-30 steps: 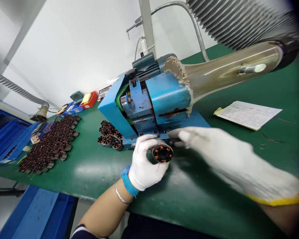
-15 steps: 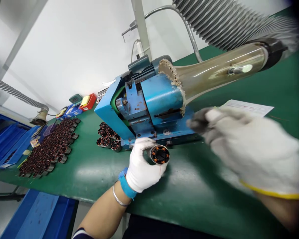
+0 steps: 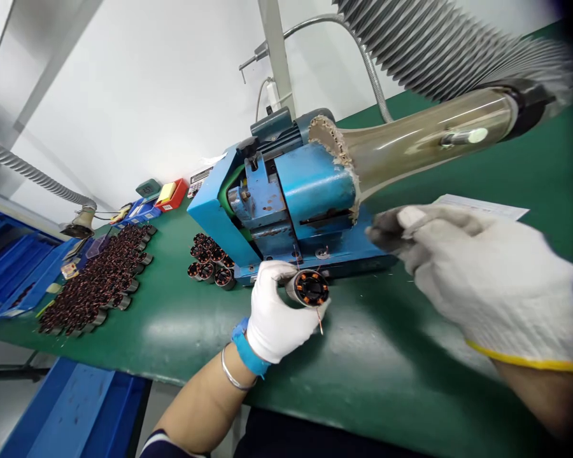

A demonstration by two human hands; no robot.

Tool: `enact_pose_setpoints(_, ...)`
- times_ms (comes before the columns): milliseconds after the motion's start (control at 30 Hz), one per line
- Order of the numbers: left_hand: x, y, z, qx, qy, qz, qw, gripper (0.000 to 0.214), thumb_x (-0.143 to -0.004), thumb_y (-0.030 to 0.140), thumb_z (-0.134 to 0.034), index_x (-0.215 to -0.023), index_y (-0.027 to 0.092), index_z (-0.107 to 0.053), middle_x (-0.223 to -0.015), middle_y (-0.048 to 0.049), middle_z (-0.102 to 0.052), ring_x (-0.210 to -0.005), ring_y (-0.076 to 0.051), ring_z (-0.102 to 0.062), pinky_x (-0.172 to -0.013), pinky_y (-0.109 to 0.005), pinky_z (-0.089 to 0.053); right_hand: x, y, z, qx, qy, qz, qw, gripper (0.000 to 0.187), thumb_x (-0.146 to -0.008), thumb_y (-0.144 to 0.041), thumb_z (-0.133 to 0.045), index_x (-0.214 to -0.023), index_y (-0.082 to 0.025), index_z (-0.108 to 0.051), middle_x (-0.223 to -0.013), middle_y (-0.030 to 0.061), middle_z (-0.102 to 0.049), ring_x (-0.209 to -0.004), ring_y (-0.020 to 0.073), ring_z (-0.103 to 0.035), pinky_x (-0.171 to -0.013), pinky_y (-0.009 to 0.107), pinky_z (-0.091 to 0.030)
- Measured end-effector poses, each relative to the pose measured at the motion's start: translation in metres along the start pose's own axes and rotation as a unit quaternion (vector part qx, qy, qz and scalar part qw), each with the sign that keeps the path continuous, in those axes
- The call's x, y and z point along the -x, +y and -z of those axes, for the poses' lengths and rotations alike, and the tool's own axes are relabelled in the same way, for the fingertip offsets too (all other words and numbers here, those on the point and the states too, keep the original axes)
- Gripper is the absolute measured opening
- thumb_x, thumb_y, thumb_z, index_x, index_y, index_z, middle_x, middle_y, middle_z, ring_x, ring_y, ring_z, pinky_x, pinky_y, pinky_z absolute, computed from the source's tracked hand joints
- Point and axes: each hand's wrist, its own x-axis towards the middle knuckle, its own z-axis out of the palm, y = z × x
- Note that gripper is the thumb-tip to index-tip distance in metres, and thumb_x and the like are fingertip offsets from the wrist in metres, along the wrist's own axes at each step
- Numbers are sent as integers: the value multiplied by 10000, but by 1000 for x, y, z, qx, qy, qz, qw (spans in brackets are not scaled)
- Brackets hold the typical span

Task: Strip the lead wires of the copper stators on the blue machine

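Note:
My left hand (image 3: 279,312), in a white glove with a blue wristband, is shut on a wound motor stator (image 3: 310,288) with copper windings and orange end insulation. A thin copper wire end (image 3: 319,321) sticks out below the stator. The stator sits just in front of the base of a blue stripping machine (image 3: 286,203). My right hand (image 3: 487,280), in a white glove with a yellow cuff and grey-coated fingertips, hangs to the right of the machine with its fingers pinched together. Nothing shows between those fingers.
A small cluster of stators (image 3: 210,262) stands beside the machine on the green bench (image 3: 172,324), with a large block of them (image 3: 95,280) further left. A paper sheet (image 3: 482,207) lies at right. A clear suction duct (image 3: 424,130) joins the machine from above. Blue bins (image 3: 23,273) stand left.
My right hand has moved up and to the right, away from the machine's base. My left hand has barely moved, and a thin wire end now shows below the stator.

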Motion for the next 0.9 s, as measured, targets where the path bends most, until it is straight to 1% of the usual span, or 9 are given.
enact_pose_setpoints(33,-1,-1,-1,-15,4,15,1000,471,-635,243,-867,-983,205,-551,-947,-32,-598,-819,-185,-639,-715,-328,-576,1,0,-2,8,-24,-18,1000,315,-767,-504,-638,-889,-223,-713,-839,108,-746,-776,302,-721,-629,404,-613)
enact_pose_setpoints(67,-2,-1,-2,-27,6,29,999,478,-638,260,-872,-994,204,-558,-947,-36,-607,-815,-191,-640,-710,-336,-576,4,0,-7,11,-72,-25,997,363,-700,-492,-696,-938,-221,-722,-895,111,-759,-813,319,-727,-697,438,-626)
enact_pose_setpoints(133,-5,-2,-5,-39,1,39,998,482,-658,290,-871,-1027,205,-572,-958,-43,-622,-822,-201,-647,-716,-350,-580,13,3,-19,22,-158,-13,987,568,-588,-412,-756,-1116,-209,-705,-1085,120,-754,-965,360,-720,-865,511,-608)
enact_pose_setpoints(200,-10,-2,-9,-41,-6,27,999,456,-682,310,-861,-1028,203,-584,-958,-45,-625,-826,-204,-652,-723,-356,-582,19,7,-30,46,-189,7,981,737,-562,-359,-742,-1272,-185,-646,-1240,133,-705,-1108,378,-678,-985,553,-554)
enact_pose_setpoints(333,-22,-1,-14,-50,5,11,999,386,-705,291,-837,-992,199,-595,-932,-37,-619,-827,-204,-656,-732,-356,-578,17,13,-41,72,-168,41,982,723,-676,-405,-677,-1353,-161,-602,-1302,136,-672,-1176,357,-650,-1036,545,-524)
enact_pose_setpoints(467,-36,4,-17,-65,-1,49,997,413,-691,310,-860,-995,200,-602,-938,-41,-635,-847,-211,-661,-763,-359,-574,8,12,-43,38,-143,68,987,593,-736,-390,-652,-1286,-168,-638,-1210,126,-714,-1079,337,-694,-946,495,-578)
enact_pose_setpoints(600,-47,10,-18,-71,-8,57,996,470,-665,398,-893,-977,197,-604,-940,-45,-642,-869,-224,-665,-783,-368,-577,5,10,-41,-7,-127,100,987,502,-755,-355,-658,-1224,-173,-655,-1144,108,-733,-1038,315,-705,-925,452,-587)
enact_pose_setpoints(767,-47,11,-21,-74,-15,53,996,499,-660,435,-897,-985,203,-598,-952,-49,-643,-875,-231,-667,-778,-373,-580,5,12,-39,2,-117,101,988,509,-760,-380,-657,-1223,-170,-661,-1123,110,-741,-992,320,-712,-876,461,-597)
enact_pose_setpoints(900,-45,9,-22,-72,-17,59,996,505,-669,461,-890,-985,204,-591,-953,-48,-639,-878,-230,-665,-791,-376,-581,6,16,-40,16,-105,110,988,536,-745,-380,-663,-1237,-167,-658,-1141,113,-736,-988,322,-711,-887,474,-591)
